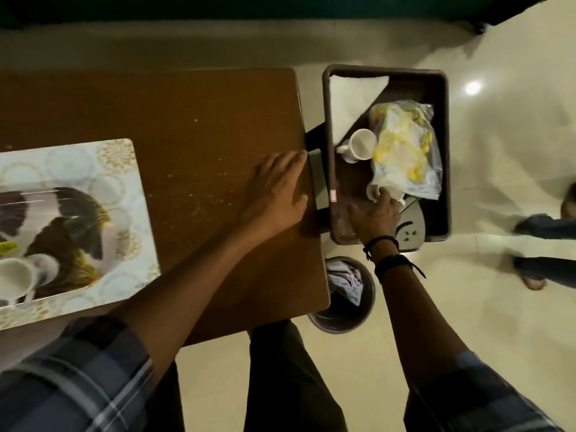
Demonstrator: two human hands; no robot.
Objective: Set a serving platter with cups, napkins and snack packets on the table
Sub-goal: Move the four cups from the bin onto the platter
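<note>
A patterned serving platter (pixel 103 169) lies at the left of the brown table (pixel 193 120), with a white cup (pixel 14 277) on its near left part. To the right of the table stands a dark bin (pixel 442 151) holding a white napkin (pixel 349 101), a white cup (pixel 360 145), a clear packet of yellow snacks (pixel 405 151) and a second cup (pixel 372 191) half under the packet. My right hand (pixel 375 215) reaches into the bin, fingertips at that second cup, fingers apart. My left hand (pixel 276 190) rests flat on the table's right edge.
A round waste basket (pixel 343 319) with crumpled paper stands on the tiled floor below the bin. Another person's feet (pixel 536 275) are at the far right. My legs stand between table and basket.
</note>
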